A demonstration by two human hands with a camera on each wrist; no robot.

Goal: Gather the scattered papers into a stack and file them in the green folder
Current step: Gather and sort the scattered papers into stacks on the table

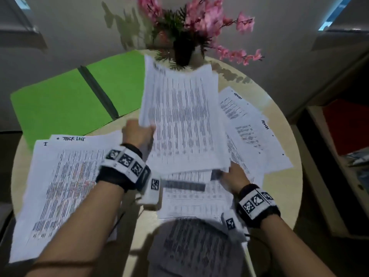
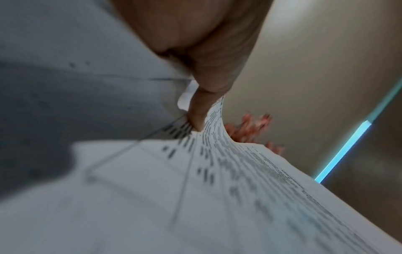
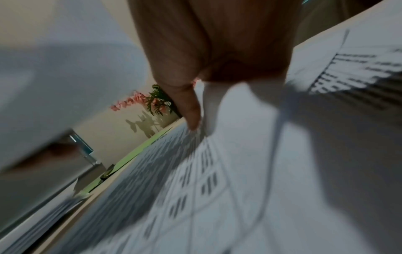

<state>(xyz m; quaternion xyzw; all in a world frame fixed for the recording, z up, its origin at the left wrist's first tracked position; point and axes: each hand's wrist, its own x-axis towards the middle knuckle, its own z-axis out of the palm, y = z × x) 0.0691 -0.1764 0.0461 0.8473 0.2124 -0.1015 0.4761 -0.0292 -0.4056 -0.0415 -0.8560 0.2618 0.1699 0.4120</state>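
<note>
Nearest you, loose papers point(image 1: 65, 188) cover the bench point(image 1: 283, 188). Your left hand point(image 1: 137, 134) and right hand point(image 1: 235, 176) each pinch an edge of the lifted stack point(image 1: 183, 120). Beyond, the green folder point(image 1: 65, 100) lies open, far left.

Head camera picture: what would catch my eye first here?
Probably the sheaf of white printed papers lifted over the middle of the round beige table, gripped by the left hand and right hand. Next, the open bright green folder at far left, and the pink flowers in a dark vase behind.
</note>
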